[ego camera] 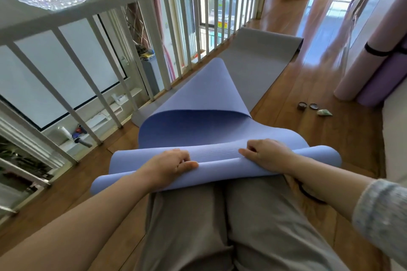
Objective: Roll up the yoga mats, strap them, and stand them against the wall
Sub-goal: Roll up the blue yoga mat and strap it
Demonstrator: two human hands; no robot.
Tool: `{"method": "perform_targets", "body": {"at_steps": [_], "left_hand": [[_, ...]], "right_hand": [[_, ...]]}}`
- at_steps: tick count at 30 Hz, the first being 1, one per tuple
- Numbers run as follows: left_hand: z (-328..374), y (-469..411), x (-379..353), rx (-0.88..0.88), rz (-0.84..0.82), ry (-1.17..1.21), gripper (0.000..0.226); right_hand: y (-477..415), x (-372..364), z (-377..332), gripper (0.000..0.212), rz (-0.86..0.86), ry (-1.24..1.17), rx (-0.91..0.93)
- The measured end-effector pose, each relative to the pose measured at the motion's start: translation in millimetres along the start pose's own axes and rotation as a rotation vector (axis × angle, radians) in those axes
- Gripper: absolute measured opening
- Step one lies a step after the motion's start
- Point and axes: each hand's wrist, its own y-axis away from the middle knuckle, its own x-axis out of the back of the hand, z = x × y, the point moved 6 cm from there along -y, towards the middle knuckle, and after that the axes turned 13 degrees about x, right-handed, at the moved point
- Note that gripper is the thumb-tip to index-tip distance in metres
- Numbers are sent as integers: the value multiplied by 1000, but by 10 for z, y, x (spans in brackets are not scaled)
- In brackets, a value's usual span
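Wood floor (pixel 308 138) w/ white railing (pixel 123 35) along the left side. Blue mat (pixel 198 116) is centre frame: near end sits across the person's thighs w/ its edge turned over into a loose first roll, and the far part is flopped back on itself, peak pointing twd the railing. It overlaps the near end of the grey mat (pixel 253 66), which lies flat on the floor beside the railing. Right side: rolled pink mat (pixel 356 61) w/ black strap (pixel 374 50) round it and rolled purple mat (pixel 381 81), touching each other, both leaning upright. Left hand (pixel 169 165) and right hand (pixel 266 152) are apart, each w/ fingers curled gripping the blue mat's turned-over edge. Another black band (pixel 308 193) on the floor under the right forearm, partly hidden. Three small objs (pixel 313 106) on the floor near the rolled mats, can't tell what they are.
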Motion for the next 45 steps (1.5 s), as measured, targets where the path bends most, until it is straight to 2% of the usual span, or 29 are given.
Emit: {"method": "perform_targets", "body": {"at_steps": [4,6,8,10,12,15,17,19,20,22,23,24,26,29,32,34,36,38,41,45], "left_hand": [[-87,-164,-21,124,-100,18,30],[-108,-218,-6,159,-79,42,30],[-37,-197,55,84,51,-19,33],[152,-63,124,-177,292,-127,37],[302,130,102,-397,479,-233,28],[410,259,56,-388,599,-344,32],[458,278,20,-308,564,-431,40],[455,255,-59,-239,531,-501,43],[466,257,-70,-202,504,-506,43],[522,260,-23,-146,450,-505,38],[519,239,-4,-115,425,-506,35],[489,200,7,-98,406,-504,36],[449,115,24,-74,324,-498,41],[393,-25,83,-84,164,-461,45],[280,-172,127,-63,-9,-173,46],[241,-245,145,-48,-70,-84,45],[240,-294,125,-74,11,-226,45],[302,-195,108,-148,287,-362,45],[293,56,-45,-101,498,-391,55],[282,22,-76,78,391,-411,66]], "right_hand": [[-58,25,40,43,51,-58,-15],[-89,41,62,47,52,-60,-30],[-106,44,97,50,48,-36,-66],[-102,49,115,50,65,-38,-90],[-102,44,132,49,74,-54,-104],[-126,45,159,44,82,-115,-145],[-144,40,184,38,117,-176,-174],[-155,57,149,35,212,-165,-145],[-140,88,95,36,326,-133,-89],[13,165,-68,35,610,-53,90],[125,175,-147,34,705,3,203],[215,148,-201,35,714,61,308],[334,29,-232,44,603,178,422],[344,-10,-157,55,473,195,381],[240,50,-129,57,390,124,340],[188,73,-115,61,348,128,324],[146,90,-121,64,326,129,309],[90,94,-108,66,285,105,297],[-15,95,-64,66,194,62,289],[-184,114,-60,51,49,60,251]]}}
